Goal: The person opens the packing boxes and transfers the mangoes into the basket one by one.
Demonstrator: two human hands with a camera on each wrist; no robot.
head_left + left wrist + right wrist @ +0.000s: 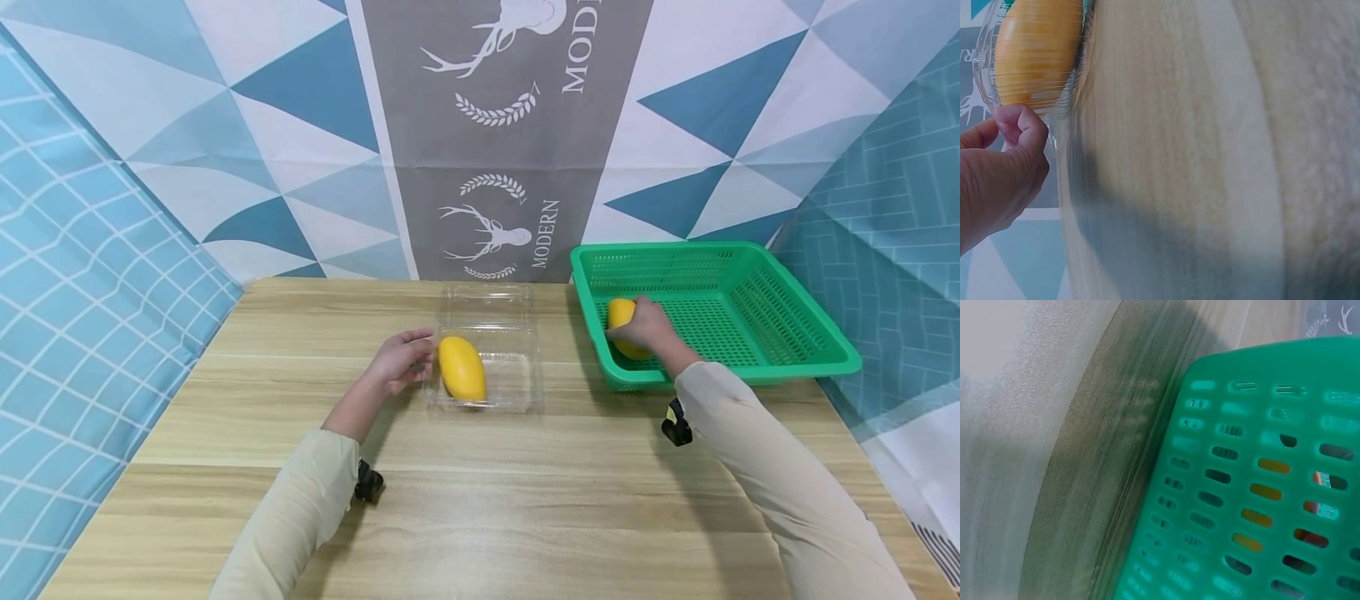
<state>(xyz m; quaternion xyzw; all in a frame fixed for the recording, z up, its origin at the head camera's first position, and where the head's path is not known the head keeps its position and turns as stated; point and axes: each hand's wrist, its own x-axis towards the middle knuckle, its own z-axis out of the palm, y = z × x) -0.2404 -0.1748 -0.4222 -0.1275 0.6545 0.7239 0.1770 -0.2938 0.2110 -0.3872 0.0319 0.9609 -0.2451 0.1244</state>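
A yellow mango [462, 369] lies in the left part of a clear plastic clamshell box [514, 379], whose lid stands open at the back. My left hand [405, 360] is at the box's left side. In the left wrist view, the curled fingers of my left hand [1007, 162] hold the box's edge beside the mango [1038, 50]. My right hand [647, 325] reaches into the green basket [813, 367] and grips another mango [621, 313] near its left wall. Through the basket's slots [1210, 475], the right wrist view shows only slivers of yellow and of the hand.
The box and basket stand on a wooden table [480, 517], with the basket to the right of the box. A patterned cloth [495, 142] hangs behind the table, and blue cloths [82, 275] hang at both sides. Each wrist wears a small black camera [367, 482].
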